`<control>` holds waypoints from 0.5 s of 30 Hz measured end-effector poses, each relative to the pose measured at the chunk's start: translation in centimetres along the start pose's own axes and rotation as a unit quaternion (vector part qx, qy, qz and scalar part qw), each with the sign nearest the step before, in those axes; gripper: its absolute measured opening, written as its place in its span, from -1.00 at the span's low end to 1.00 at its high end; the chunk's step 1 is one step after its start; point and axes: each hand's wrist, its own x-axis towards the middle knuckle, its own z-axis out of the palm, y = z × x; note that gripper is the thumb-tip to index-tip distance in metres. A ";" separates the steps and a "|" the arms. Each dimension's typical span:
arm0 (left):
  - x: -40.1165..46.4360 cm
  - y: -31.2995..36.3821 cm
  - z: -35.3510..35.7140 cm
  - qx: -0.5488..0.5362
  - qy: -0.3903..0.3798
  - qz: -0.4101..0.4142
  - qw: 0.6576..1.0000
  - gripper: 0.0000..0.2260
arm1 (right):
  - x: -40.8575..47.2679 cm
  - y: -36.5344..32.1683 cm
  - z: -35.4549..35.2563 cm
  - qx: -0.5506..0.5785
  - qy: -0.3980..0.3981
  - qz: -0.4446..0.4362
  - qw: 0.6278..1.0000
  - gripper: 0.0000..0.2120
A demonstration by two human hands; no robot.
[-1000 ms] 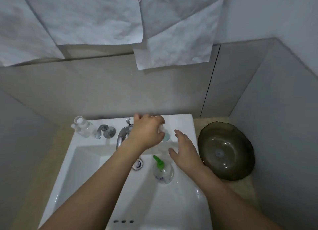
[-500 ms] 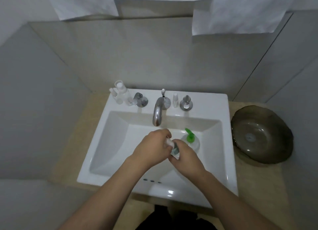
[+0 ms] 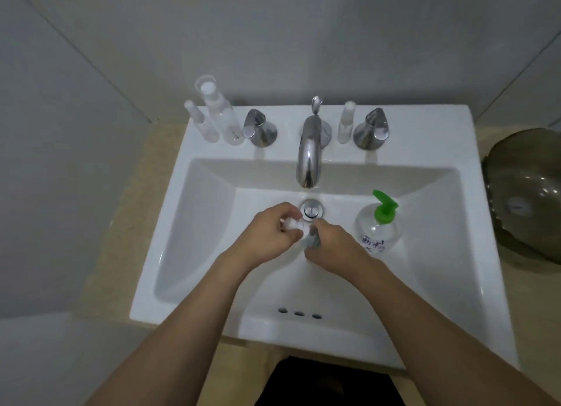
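While hands meet over the drain: step in hand looks like twisting the cap off a small bottle (image 3: 312, 239).
Left hand (image 3: 267, 235): fingers curled tight round the white cap (image 3: 293, 223), pinching it.
Right hand (image 3: 337, 244): fingers wrapped round the bottle body, gripping from the side; its palm side is hidden.
Bottle place: in the air over the basin, between both hands, just at 6 o'clock of the drain stopper (image 3: 311, 209).
Cap state: can't tell if loose or seated, hidden by fingers.
Next move, judged: counter-turn of the two hands, right keeping the body steady, then lifting the cap clear.
Risk: small slick parts, could drop toward the drain.
3 o'clock of hands: green-pump soap bottle (image 3: 378, 226), standing in the basin, just beside the right hand, elbow room tight.
12 o'clock: faucet spout (image 3: 309, 153), no water seen running.
Sink deck (image 3: 425, 138): lever handles at 11 (image 3: 258, 129) and 1 (image 3: 372, 129); white mini bottle (image 3: 346, 123) between spout and right lever.
11 o'clock far: two clear spray bottles (image 3: 218, 114).
3 o'clock far: dark glass bowl (image 3: 528, 199), on the counter, well apart.
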 end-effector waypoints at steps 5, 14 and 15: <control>3.5 -2.0 0.7 -0.026 0.005 0.062 0.998 -0.83 | 3.3 0.7 0.6 -0.003 0.009 0.016 1.000 -0.73; 7.3 -3.9 0.0 0.086 -0.029 0.195 0.977 -0.85 | 6.8 0.6 0.1 -0.126 -0.010 -0.011 0.992 -0.80; 7.4 -3.7 -0.2 0.091 -0.027 0.207 0.974 -0.85 | 6.7 0.3 -0.2 -0.139 0.001 -0.018 0.990 -0.81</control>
